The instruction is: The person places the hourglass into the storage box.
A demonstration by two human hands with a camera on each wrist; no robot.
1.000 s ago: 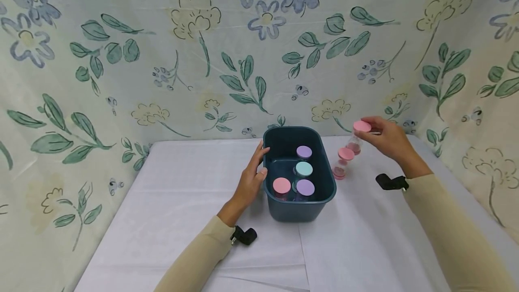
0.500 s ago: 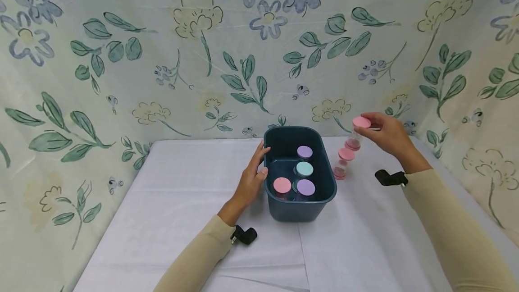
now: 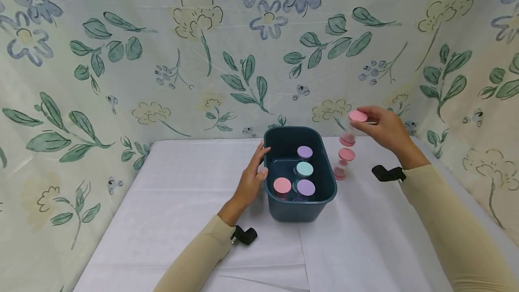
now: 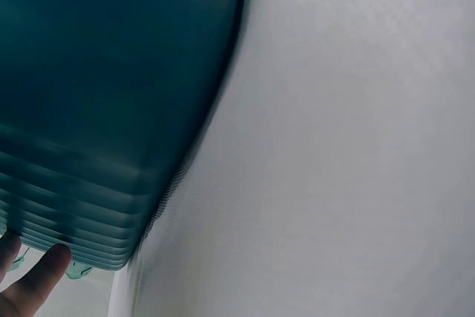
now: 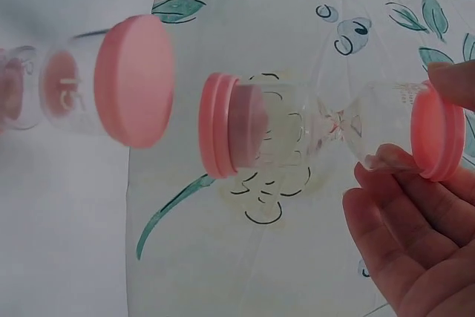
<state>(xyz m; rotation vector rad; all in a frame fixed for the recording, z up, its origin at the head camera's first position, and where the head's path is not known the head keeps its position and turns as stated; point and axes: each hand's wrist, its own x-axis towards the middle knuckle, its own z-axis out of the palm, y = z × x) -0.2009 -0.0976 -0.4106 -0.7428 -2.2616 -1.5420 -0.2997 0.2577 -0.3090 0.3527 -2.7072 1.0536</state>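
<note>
In the head view my right hand (image 3: pixel 389 132) pinches the upper pink cap of a sand timer (image 3: pixel 348 139) and holds it upright, lifted to the right of the bin. The right wrist view shows this sand timer's clear waisted glass and pink sand at its lower end. A second pink-capped sand timer (image 3: pixel 343 163) stands on the table just in front of it. My left hand (image 3: pixel 249 177) rests on the left side of a dark blue bin (image 3: pixel 324 179), fingertips at its rim. In the left wrist view, fingers (image 4: pixel 44 276) touch the ribbed edge.
Inside the bin are several capped timers: a pink one (image 3: pixel 282 185), a teal one (image 3: pixel 304 169) and purple ones (image 3: pixel 306 187). A white cloth (image 3: pixel 182 202) covers the table. A floral curtain (image 3: pixel 162 57) hangs right behind it.
My right hand has raised the sand timer off the table and shifted it slightly left, towards the bin. The left hand and the bin stay in place.
</note>
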